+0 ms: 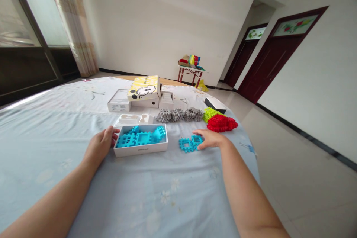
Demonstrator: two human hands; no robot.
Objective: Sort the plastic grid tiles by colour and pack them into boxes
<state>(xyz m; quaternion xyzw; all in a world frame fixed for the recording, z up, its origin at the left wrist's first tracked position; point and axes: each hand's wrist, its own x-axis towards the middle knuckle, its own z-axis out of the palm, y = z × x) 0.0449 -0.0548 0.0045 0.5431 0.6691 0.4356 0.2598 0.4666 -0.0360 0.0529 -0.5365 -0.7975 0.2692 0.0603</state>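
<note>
A shallow white box (142, 151) holds several blue toothed building blocks (143, 138), some square with window openings. My left hand (104, 142) is at the box's left end, its fingers curled against the side wall. To the right of the box, blue window-frame blocks (185, 145) lie on the cloth. My right hand (210, 139) pinches the rightmost blue block (196, 140) between thumb and fingers. Just beyond that hand are a pile of red blocks (221, 123) and some lime-green blocks (211, 113).
Grey blocks (180, 115) sit in a row behind the box. Farther back stand a yellow-and-white cartoon box (143, 88), an open white box (119, 106) and a black-and-white box (215, 105). A white insert tray (129, 119) lies nearer. A patterned blue tablecloth (156, 189) covers the round table.
</note>
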